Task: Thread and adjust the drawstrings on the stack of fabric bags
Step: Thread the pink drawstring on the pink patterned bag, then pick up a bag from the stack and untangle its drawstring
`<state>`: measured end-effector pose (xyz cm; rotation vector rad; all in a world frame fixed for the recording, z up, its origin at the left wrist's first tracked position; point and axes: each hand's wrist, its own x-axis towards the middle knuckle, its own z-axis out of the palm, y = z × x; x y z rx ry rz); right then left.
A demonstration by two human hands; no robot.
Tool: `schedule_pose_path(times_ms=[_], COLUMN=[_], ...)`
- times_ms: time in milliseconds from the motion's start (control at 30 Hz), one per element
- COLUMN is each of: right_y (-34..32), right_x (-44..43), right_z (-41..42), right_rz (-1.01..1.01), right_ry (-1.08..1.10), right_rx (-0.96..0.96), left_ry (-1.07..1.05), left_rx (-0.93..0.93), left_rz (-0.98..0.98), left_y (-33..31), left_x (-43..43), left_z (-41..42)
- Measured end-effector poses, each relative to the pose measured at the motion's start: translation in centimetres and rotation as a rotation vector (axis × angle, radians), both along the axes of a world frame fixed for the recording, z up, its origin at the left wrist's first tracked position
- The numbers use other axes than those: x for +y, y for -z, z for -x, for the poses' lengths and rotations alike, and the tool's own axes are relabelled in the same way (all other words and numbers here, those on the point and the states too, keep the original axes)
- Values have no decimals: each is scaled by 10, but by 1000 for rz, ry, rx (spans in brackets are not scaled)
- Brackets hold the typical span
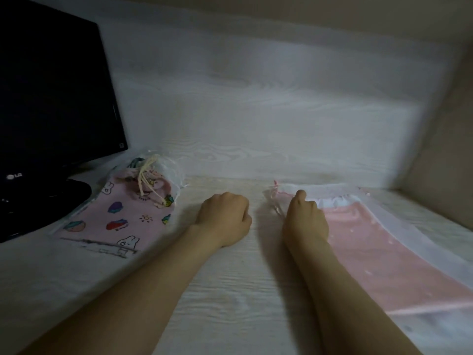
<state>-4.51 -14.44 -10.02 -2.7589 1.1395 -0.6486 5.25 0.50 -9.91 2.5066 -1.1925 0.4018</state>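
Note:
A pink and white fabric bag (378, 242) lies flat on the right side of the white desk (230, 283). My right hand (305, 219) rests on the bag's gathered top left corner, fingers curled; whether it pinches the fabric or the thin pink drawstring (276, 185) I cannot tell. My left hand (225, 216) rests on the bare desk as a fist, holding nothing. On the left lies a pile of pink printed bags (120, 221) with rabbits and fruit, and a bunched bag with a cream drawstring (146, 180) on top of them.
A black monitor (51, 98) and its dark base (74, 190) stand at the far left, close to the printed bags. A white wall panel rises behind the desk, and a beige wall closes the right side.

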Motion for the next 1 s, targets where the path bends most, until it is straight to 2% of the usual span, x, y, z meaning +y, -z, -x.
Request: schedule_pose_path(times_ms=[200,367,467,533,633,767,867,1000], right_y=[-9,-17,-16,-14,-11,-11,-14,-14], right_x=[2,11,21,28,36,47,54,54], right_z=[6,2,-5,-9,-14,-15,-11,-8], right_rz=[28,219,391,505,596,656,687,701], right_ry=[51,42,15,-69,-359,-703,-803,-836], right_rx=[-26,-125,-128,-165,-269,-455,-517,-541], left_ry=[51,43,11,1,5,100,58,-22], left_rx=[158,184,213,208,172,44,-89,-214], left_rz=[112,139,278,398,514,491,363,402], left_y=[8,9,8,7,3,1,2,-3], left_x=[9,15,15,14,17,32,42,53], left_z=[-3,-6,-9,-11,-14,-27,-39,-48])
